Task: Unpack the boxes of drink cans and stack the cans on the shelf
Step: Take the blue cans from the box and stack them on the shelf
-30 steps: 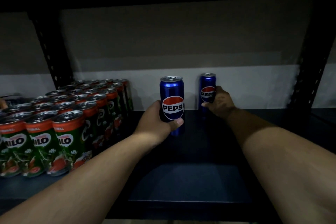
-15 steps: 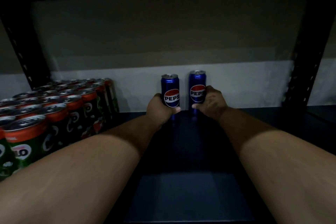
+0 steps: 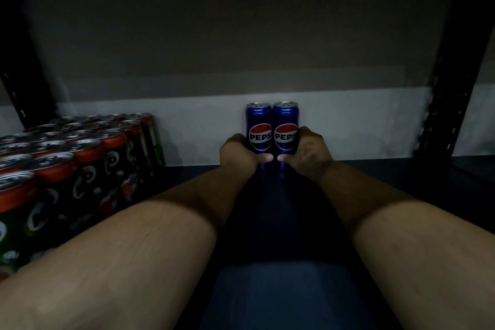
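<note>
At the back wall of the shelf: left hand wraps the left blue can, right hand wraps the right blue can; cans upright, touching. Green cans packed far left, well apart. Black upright stands right.

The left Pepsi can has closed the gap — now touching the right Pepsi can at the back wall.
</note>
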